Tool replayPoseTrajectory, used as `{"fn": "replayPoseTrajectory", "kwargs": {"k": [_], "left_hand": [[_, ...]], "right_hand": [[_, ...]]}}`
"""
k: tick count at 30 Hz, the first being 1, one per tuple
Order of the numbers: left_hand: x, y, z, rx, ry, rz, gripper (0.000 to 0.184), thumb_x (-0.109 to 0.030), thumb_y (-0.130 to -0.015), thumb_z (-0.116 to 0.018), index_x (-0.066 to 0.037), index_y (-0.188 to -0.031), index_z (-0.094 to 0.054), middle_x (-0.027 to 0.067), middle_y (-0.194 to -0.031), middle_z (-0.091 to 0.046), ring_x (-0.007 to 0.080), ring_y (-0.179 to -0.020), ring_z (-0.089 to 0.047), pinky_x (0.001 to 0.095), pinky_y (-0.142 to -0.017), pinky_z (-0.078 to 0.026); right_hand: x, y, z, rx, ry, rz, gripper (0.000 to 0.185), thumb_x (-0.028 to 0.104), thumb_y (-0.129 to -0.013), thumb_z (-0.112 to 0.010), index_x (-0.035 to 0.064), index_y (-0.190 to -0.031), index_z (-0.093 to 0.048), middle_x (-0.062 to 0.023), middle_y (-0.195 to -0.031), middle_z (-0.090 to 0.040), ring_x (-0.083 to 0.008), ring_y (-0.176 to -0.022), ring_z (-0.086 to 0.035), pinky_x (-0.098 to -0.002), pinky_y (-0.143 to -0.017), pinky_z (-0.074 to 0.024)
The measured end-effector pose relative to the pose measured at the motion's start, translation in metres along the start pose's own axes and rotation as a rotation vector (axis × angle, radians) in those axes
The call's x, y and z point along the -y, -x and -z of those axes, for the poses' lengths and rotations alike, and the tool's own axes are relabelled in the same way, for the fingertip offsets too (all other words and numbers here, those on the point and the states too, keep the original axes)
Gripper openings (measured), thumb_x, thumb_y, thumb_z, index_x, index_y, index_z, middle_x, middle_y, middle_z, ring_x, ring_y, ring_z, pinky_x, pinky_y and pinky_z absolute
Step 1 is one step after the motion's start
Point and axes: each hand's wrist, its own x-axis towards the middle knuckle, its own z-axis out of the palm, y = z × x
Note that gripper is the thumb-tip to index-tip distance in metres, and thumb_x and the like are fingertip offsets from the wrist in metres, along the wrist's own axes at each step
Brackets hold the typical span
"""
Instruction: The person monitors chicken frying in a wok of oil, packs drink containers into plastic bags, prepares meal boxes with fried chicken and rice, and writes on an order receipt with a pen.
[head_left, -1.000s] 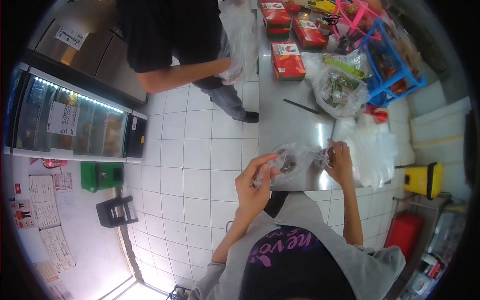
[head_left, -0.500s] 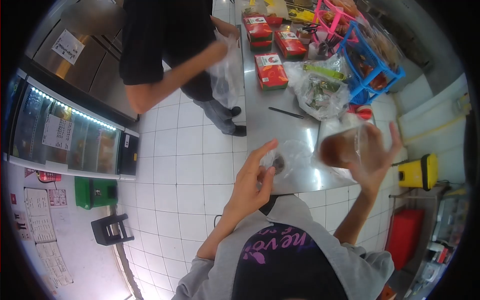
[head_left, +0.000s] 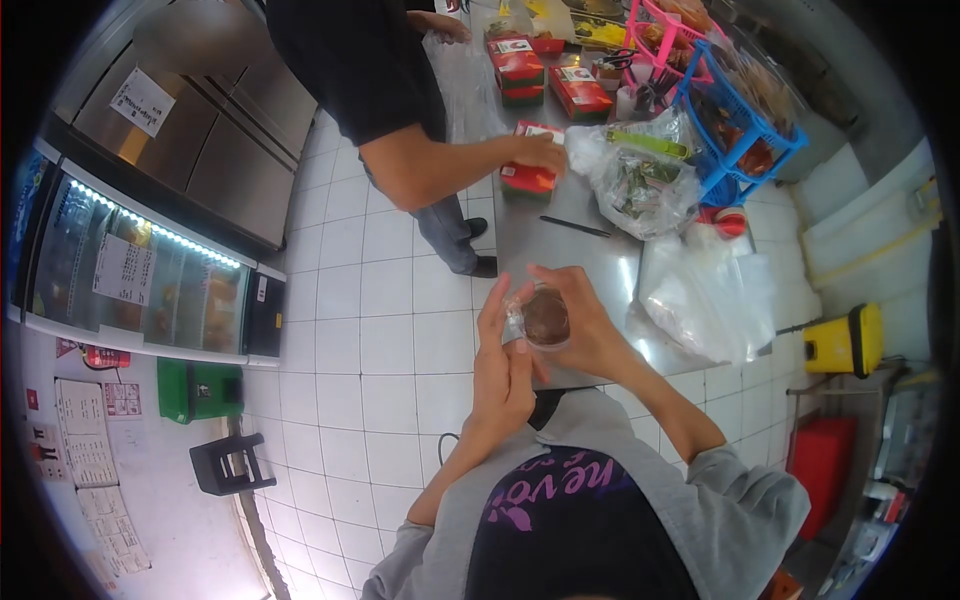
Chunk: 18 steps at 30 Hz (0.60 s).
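Note:
A round clear cup with brown contents [head_left: 546, 317] is between my hands, above the near edge of the steel table [head_left: 615, 272]. My right hand [head_left: 588, 330] wraps round its right side. On the cup's left, my left hand [head_left: 499, 360] is closed on crinkled clear plastic [head_left: 515, 318] that lies against the cup. How the plastic joins the cup is too small to tell. A black stick-like tool [head_left: 575, 226] lies on the table beyond my hands.
A co-worker's hand [head_left: 540, 153] rests on a red box [head_left: 527, 181]. Farther back stand more red boxes [head_left: 580, 92]. White plastic bags [head_left: 710, 300], a bag of green packets [head_left: 643, 190] and a blue basket [head_left: 745, 150] are on the right.
My right hand has brought the cup from the right to my left hand, over the table's near edge. The co-worker's arm has reached onto the nearest red box.

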Motion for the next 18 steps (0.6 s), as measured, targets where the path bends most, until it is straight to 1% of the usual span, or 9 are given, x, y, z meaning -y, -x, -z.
{"fn": "replayPoseTrajectory", "kwargs": {"k": [1,4,6,8,11,13,16,17,18], "left_hand": [[0.001,0.0,0.0,0.004,0.001,-0.001,0.055,-0.011,-0.099,-0.033,0.002,-0.149,-0.013,0.0224,-0.148,-0.035,0.0125,-0.059,-0.06,0.0239,-0.056,-0.05],[0.001,-0.003,-0.001,-0.002,0.062,0.064,0.052,-0.003,-0.096,-0.036,0.004,-0.146,-0.02,0.0209,-0.147,-0.038,0.0127,-0.06,-0.061,0.0234,-0.057,-0.051],[-0.003,-0.003,-0.006,-0.021,0.025,0.134,0.056,0.002,-0.095,-0.04,-0.004,-0.148,-0.023,0.0175,-0.141,-0.048,0.012,-0.061,-0.059,0.0229,-0.06,-0.05],[0.002,-0.008,-0.007,0.002,0.026,0.142,0.055,0.002,-0.094,-0.04,-0.002,-0.147,-0.023,0.0182,-0.141,-0.046,0.0117,-0.062,-0.06,0.0227,-0.059,-0.051],[0.005,-0.015,-0.012,-0.003,0.001,0.135,0.053,0.003,-0.094,-0.041,-0.001,-0.145,-0.026,0.0186,-0.14,-0.047,0.0106,-0.062,-0.06,0.0217,-0.057,-0.051],[0.004,-0.021,-0.014,-0.026,-0.02,0.115,0.052,0.003,-0.095,-0.042,-0.002,-0.145,-0.027,0.0182,-0.137,-0.05,0.0097,-0.061,-0.06,0.0211,-0.056,-0.051],[-0.012,-0.023,-0.01,-0.132,-0.11,0.165,0.042,0.003,-0.095,-0.043,-0.001,-0.137,-0.038,0.0167,-0.121,-0.061,0.0067,-0.057,-0.058,0.0174,-0.047,-0.047],[-0.018,-0.022,-0.011,-0.169,-0.103,0.133,0.036,0.002,-0.095,-0.044,-0.001,-0.131,-0.042,0.0162,-0.115,-0.063,0.0064,-0.055,-0.058,0.0172,-0.044,-0.045],[-0.015,-0.022,-0.013,-0.17,-0.155,0.054,0.034,0.002,-0.095,-0.044,-0.001,-0.128,-0.043,0.0161,-0.112,-0.064,0.0067,-0.054,-0.057,0.0173,-0.043,-0.044]], "right_hand": [[-0.004,0.001,-0.004,-0.027,0.218,0.091,0.1,0.004,-0.058,-0.081,0.0166,-0.145,-0.033,-0.015,-0.117,-0.044,-0.034,-0.111,-0.052,-0.0413,-0.093,-0.0444],[-0.014,0.008,-0.008,-0.011,0.271,0.068,0.101,0.006,-0.058,-0.082,0.0186,-0.145,-0.034,-0.015,-0.116,-0.041,-0.0371,-0.11,-0.048,-0.0452,-0.093,-0.0418],[-0.012,0.011,-0.006,0.001,0.322,0.068,0.101,0.006,-0.059,-0.082,0.019,-0.146,-0.033,-0.0149,-0.116,-0.041,-0.0367,-0.109,-0.049,-0.0459,-0.094,-0.041],[-0.006,0.012,0.001,-0.003,0.382,0.067,0.101,0.006,-0.059,-0.082,0.0194,-0.146,-0.033,-0.0148,-0.116,-0.042,-0.0363,-0.109,-0.049,-0.0466,-0.094,-0.0402],[0.006,0.012,0.015,0.142,0.472,-0.064,0.102,0.006,-0.06,-0.081,0.0197,-0.148,-0.03,-0.0167,-0.124,-0.041,-0.0392,-0.11,-0.048,-0.0492,-0.095,-0.0415],[0.01,0.009,0.028,0.234,0.303,-0.028,0.098,0.009,-0.067,-0.079,0.0197,-0.149,-0.026,-0.0201,-0.137,-0.038,-0.0445,-0.115,-0.049,-0.0506,-0.096,-0.0449],[0.038,0.011,0.044,0.254,0.585,-0.122,0.081,0.018,-0.083,-0.069,0.0204,-0.15,-0.023,-0.0288,-0.148,-0.028,-0.0484,-0.117,-0.053,-0.046,-0.09,-0.0519],[0.042,0.015,0.05,0.221,0.654,-0.1,0.076,0.019,-0.085,-0.067,0.0197,-0.149,-0.026,-0.0319,-0.146,-0.028,-0.0473,-0.116,-0.054,-0.0453,-0.091,-0.0515],[0.054,0.017,0.056,0.263,0.719,-0.11,0.071,0.02,-0.086,-0.066,0.0187,-0.148,-0.031,-0.03,-0.144,-0.033,-0.0458,-0.116,-0.054,-0.0452,-0.092,-0.0505]]}}
